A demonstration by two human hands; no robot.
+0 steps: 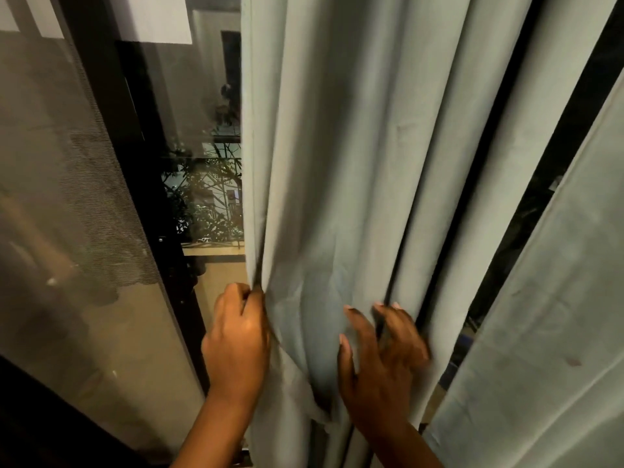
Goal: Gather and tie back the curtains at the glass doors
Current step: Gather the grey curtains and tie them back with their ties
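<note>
Now I'm gathering the pale grey-green pleated fabric curtain at the dark-framed glass door.
My left hand is pinched tight on the curtain's leading edge; my right hand lies spread and unclenched across the folds just beside it. I judge the next move is bunching the pleats rightward into one bundle; no tie is visible.

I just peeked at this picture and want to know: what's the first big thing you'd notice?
The big pale grey-green curtain fills the middle and hangs in long folds. Low down, the left hand pinches its left edge while the right hand presses spread fingers into the folds. To the left, the dark-framed glass door shows leafy plants outside at night.
</note>
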